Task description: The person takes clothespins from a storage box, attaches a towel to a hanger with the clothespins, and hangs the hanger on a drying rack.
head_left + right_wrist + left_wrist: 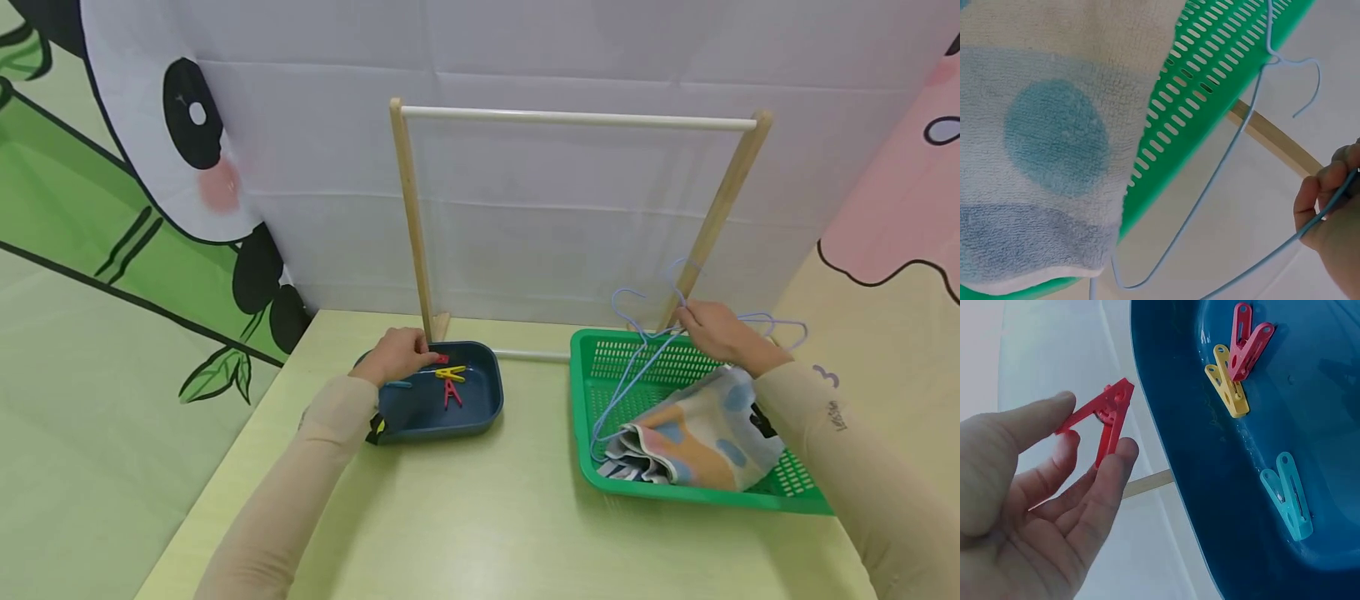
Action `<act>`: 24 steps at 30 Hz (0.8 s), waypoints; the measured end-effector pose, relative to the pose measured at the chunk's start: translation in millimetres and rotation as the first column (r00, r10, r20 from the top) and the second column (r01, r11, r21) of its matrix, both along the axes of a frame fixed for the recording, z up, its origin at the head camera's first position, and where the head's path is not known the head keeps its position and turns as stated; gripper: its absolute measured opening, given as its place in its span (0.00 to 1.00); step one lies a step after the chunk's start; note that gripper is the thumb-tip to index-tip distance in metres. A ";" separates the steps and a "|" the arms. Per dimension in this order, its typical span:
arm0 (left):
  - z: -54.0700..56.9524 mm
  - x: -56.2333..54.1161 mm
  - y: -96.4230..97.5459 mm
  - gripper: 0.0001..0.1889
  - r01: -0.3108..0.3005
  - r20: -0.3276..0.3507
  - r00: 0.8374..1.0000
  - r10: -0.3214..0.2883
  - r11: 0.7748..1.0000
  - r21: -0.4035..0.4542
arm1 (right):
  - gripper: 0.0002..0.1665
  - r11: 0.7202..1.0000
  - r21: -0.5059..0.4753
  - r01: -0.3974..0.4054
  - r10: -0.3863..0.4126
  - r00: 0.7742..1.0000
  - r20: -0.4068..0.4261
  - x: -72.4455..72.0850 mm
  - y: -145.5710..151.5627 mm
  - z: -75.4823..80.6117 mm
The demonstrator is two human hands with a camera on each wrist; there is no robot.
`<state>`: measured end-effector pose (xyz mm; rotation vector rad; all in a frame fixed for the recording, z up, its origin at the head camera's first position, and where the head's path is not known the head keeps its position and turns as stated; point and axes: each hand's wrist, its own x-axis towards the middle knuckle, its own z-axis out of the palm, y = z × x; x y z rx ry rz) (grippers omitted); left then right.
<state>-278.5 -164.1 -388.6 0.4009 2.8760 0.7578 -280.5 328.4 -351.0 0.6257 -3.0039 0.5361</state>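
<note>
Over the left rim of a dark blue tray [408, 412], my left hand [396, 354] pinches a red clothespin [1110, 415] between thumb and fingers. Inside the tray lie a yellow clothespin [450, 373], a pinkish-red clothespin [452, 392] and a light blue clothespin [1290, 499]. My right hand [723, 333] grips a light blue wire hanger [1260, 262] above the back of a green basket [577, 400]. Another blue hanger [1210, 181] hangs close beside it. Folded in the basket is a patterned towel [705, 442], partly covered by my right forearm in the head view.
A rack with wooden posts [412, 217] and a white top bar [577, 118] stands behind the tray and basket. Its lower white bar [532, 356] runs near the tabletop [480, 517]. A pale cloth backdrop [300, 125] with cartoon drawings rises behind the table.
</note>
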 end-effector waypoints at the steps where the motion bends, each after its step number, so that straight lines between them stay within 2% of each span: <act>1: -0.2 0.1 0.1 0.15 -0.004 -0.007 1.000 0.004 1.000 -0.002 | 0.21 1.000 -0.006 0.004 -0.004 1.000 -0.009 0.4 0.8 1.1; 7: -2.6 0.1 0.6 0.24 -0.006 -0.021 1.000 0.006 1.000 0.001 | 0.23 0.999 -0.027 0.027 -0.027 0.999 -0.023 5.6 2.0 13.9; 17: -4.0 2.4 5.9 0.14 0.010 -0.044 0.999 -0.010 1.000 0.000 | 0.22 1.000 -0.019 0.021 -0.023 0.996 -0.089 12.3 -0.1 39.3; 24: -7.4 3.7 9.2 0.10 0.003 -0.033 0.999 -0.001 0.998 0.070 | 0.24 0.998 -0.053 0.045 -0.050 0.994 -0.096 17.7 3.4 48.9</act>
